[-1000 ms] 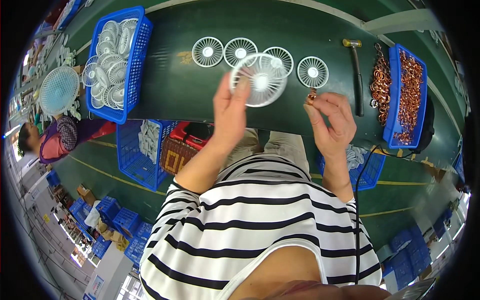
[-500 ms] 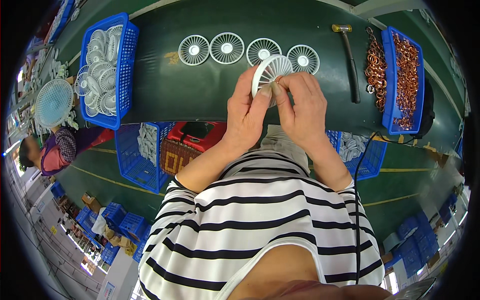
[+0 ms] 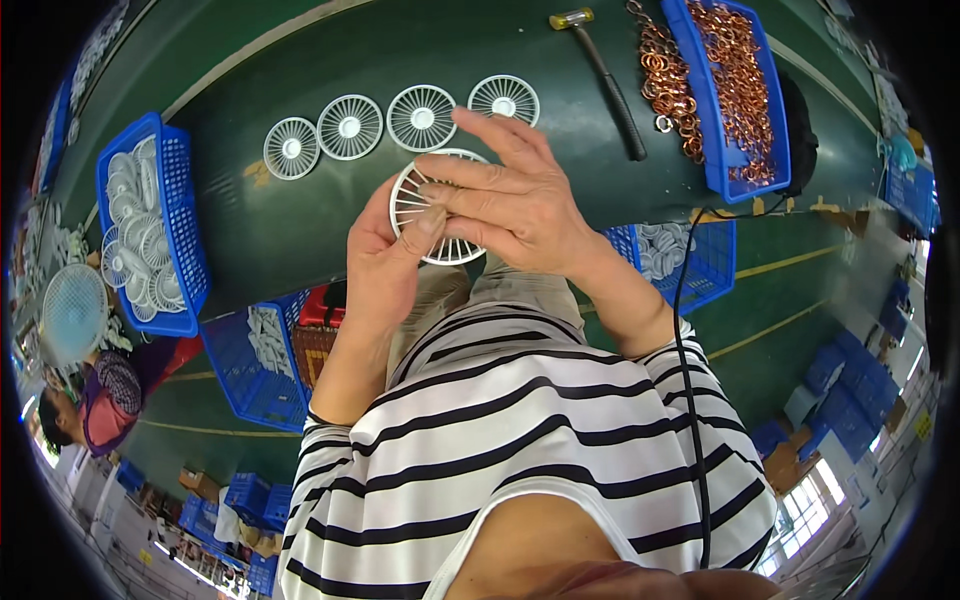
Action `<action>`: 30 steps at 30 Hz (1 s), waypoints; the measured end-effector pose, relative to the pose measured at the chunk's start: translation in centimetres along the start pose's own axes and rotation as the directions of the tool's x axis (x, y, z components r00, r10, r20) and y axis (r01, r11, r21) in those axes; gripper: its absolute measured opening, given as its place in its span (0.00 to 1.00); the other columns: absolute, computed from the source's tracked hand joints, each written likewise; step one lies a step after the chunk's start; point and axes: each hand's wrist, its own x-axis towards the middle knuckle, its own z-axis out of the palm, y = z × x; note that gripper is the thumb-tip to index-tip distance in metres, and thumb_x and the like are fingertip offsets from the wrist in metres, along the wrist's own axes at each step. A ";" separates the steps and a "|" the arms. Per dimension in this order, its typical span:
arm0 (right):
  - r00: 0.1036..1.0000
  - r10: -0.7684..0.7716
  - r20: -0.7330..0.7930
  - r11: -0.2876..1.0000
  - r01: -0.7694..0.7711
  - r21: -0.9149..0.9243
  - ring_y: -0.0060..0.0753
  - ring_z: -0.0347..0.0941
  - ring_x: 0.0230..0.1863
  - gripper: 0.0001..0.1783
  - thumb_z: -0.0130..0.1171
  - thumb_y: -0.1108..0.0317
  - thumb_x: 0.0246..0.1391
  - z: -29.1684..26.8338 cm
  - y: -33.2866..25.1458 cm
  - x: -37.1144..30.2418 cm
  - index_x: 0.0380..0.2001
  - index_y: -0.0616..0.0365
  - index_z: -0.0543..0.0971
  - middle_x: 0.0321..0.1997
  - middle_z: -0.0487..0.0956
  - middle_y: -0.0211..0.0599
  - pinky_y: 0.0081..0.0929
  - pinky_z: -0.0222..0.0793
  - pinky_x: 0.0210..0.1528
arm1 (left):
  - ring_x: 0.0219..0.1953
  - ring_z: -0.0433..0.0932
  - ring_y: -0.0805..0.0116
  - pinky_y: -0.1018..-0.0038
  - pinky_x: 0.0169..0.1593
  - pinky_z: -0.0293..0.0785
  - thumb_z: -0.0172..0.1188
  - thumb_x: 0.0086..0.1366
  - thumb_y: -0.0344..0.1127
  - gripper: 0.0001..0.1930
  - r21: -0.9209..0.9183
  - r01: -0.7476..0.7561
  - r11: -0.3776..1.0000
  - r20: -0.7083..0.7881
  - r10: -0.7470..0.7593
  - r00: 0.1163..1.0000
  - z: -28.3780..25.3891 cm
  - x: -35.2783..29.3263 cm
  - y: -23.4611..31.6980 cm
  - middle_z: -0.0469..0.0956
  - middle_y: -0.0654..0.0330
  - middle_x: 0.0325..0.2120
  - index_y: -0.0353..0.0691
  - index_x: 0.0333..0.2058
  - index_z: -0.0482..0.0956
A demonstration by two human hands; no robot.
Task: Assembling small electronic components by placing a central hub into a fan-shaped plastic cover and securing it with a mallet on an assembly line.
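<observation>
A round white plastic fan guard (image 3: 408, 203) with thin radial spokes is held above the near edge of the green bench. My left hand (image 3: 383, 268) grips it from the left side, thumb on its face near the hub. Across the same face lies my right hand (image 3: 518, 200), its fingers stretched out and the index finger pointing away. The fingertips touch the hub area next to my left thumb. My fingers cover the hub, so I cannot see whether a copper ring sits there. Beyond my hands, several similar fan guards (image 3: 349, 127) lie in a row.
A blue basket (image 3: 187, 235) full of white guards stands at left. At right are a hammer (image 3: 608, 80), a pile of copper rings (image 3: 665, 75) and a blue tray (image 3: 712, 150) of rings. Below the bench are blue crates (image 3: 715, 262). A person (image 3: 105, 400) is at far left.
My right hand has gone from pinching a copper ring at the hub to lying over the guard with fingers extended. The guard now sits lower and flatter, and the whole view has shifted and turned.
</observation>
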 end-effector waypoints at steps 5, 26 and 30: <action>0.960 0.249 0.131 0.859 -0.281 0.428 0.43 0.64 0.63 0.24 0.63 0.70 0.47 0.4 1.3 -1.7 0.51 0.55 0.77 0.60 0.71 0.43 0.36 0.60 0.61 | 0.41 0.77 0.74 0.77 0.46 0.74 0.62 0.61 0.29 0.22 0.110 -0.050 0.993 -0.025 0.053 0.998 -0.7 1.0 -1.0 0.78 0.59 0.42 0.32 0.53 0.69; 0.419 0.719 -0.555 0.462 -0.884 -0.070 0.25 0.76 0.26 0.13 0.53 0.62 0.61 -8.4 22.7 -20.3 0.37 0.62 0.76 0.31 0.80 0.36 0.22 0.73 0.27 | 0.59 0.66 0.47 0.59 0.62 0.59 0.57 0.59 0.31 0.15 0.987 -0.111 0.113 -0.024 0.797 0.603 -25.1 5.2 1.1 0.71 0.45 0.53 0.43 0.46 0.77; 0.541 0.576 -0.612 0.450 -0.836 -0.316 0.39 0.75 0.24 0.17 0.55 0.60 0.59 -9.4 22.9 -20.7 0.33 0.67 0.77 0.27 0.79 0.45 0.34 0.70 0.25 | 0.49 0.76 0.53 0.66 0.54 0.69 0.56 0.57 0.20 0.11 0.987 -0.131 -0.091 0.130 0.938 0.322 -23.4 3.2 6.6 0.78 0.49 0.43 0.36 0.39 0.78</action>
